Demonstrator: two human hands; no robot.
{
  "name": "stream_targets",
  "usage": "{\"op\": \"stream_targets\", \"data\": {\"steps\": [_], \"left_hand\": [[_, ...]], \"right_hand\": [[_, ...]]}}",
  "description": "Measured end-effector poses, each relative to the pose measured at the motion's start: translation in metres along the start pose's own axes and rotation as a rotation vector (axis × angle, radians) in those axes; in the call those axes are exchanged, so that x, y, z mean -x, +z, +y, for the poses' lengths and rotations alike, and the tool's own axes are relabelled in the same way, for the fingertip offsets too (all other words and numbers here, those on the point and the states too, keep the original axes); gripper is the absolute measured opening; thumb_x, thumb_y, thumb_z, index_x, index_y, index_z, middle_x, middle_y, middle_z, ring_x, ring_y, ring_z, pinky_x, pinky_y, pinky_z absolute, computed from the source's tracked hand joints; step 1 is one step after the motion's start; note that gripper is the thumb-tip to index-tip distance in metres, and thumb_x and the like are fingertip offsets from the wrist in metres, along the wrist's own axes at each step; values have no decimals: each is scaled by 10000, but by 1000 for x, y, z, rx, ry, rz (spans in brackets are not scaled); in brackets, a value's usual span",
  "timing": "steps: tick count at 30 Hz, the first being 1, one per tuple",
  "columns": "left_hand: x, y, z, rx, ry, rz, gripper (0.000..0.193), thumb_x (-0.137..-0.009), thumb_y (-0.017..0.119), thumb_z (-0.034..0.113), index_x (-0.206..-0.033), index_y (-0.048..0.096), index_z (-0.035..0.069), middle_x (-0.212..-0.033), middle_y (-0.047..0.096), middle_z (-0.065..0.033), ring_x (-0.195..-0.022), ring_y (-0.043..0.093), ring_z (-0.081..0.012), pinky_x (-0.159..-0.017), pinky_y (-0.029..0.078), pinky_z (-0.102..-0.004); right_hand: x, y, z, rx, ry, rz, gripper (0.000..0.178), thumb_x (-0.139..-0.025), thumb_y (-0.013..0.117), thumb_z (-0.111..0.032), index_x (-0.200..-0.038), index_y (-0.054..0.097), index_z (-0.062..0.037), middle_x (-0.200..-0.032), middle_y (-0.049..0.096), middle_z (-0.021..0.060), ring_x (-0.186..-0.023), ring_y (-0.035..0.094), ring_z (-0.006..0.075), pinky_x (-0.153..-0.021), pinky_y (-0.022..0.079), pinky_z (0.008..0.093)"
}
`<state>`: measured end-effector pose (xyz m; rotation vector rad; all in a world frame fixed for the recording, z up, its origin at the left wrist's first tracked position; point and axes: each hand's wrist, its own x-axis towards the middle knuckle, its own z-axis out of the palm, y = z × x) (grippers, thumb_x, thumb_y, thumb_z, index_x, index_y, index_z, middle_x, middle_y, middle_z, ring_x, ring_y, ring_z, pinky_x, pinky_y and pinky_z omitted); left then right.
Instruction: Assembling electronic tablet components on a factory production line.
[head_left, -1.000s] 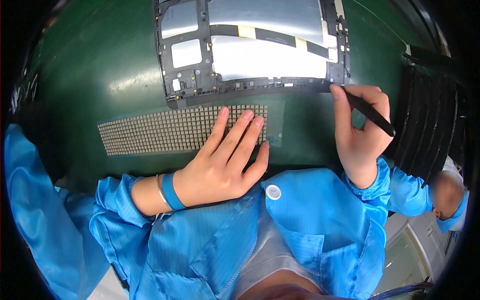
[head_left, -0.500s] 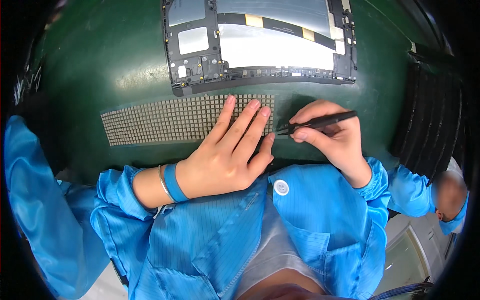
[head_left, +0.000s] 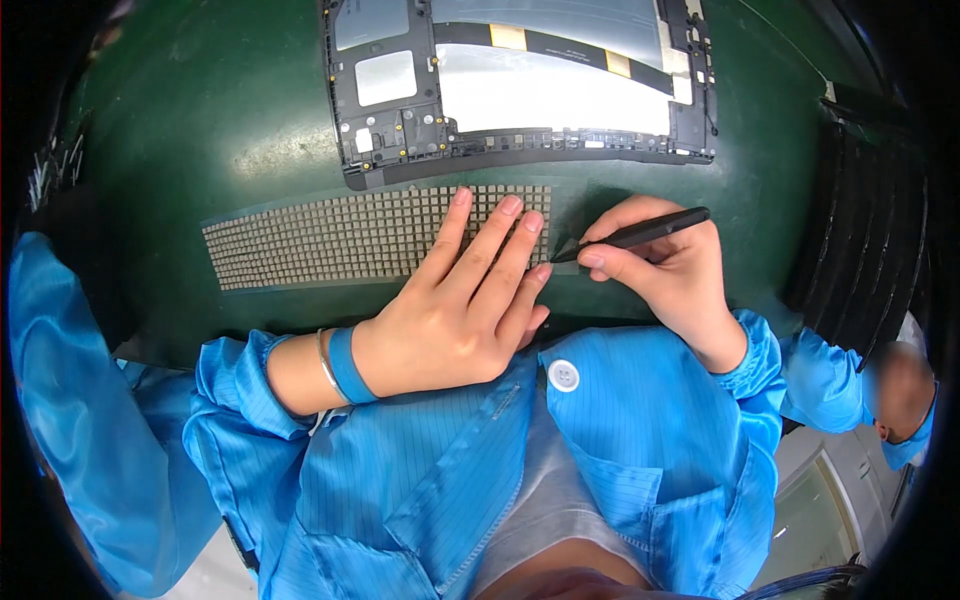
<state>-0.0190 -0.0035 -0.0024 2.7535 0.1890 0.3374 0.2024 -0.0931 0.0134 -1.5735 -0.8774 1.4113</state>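
A sheet of small grey-brown square pads (head_left: 310, 240) lies flat on the green table. My left hand (head_left: 460, 300) rests on its right part, fingers stretched out and spread a little. In my right hand (head_left: 670, 270) is a pair of black tweezers (head_left: 640, 232), pinched between thumb and fingers. Their tips reach the sheet's lower right corner, close to my left fingertips. Whether they grip a pad there is too small to tell. A black device frame (head_left: 390, 130) with a shiny silver panel (head_left: 560, 90) lies just beyond the sheet.
The green table (head_left: 200, 130) spreads around the sheet and frame. Black ribbed trays (head_left: 860, 230) stand at the right edge. A person in blue (head_left: 825, 385) is at the far right, and a blue sleeve (head_left: 90, 420) shows at the left.
The tweezers' tips have moved slightly left and up, onto the sheet's corner, and look closer together. My left fingers have shifted very little.
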Motion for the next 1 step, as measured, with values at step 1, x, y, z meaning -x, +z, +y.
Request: {"op": "stream_targets", "data": {"steps": [1], "left_hand": [[0, 0, -1, 22, 0, 0, 350, -866, 673, 255, -1088, 700, -15, -1318, 530, -331, -1277, 498, -472, -1042, 379, -664]], "right_hand": [[0, 0, 0, -6, 0, -7, 145, -839, 748, -4, -957, 676, 40, -891, 698, 90, -772, 692, 139, -657, 570, 224]]}}
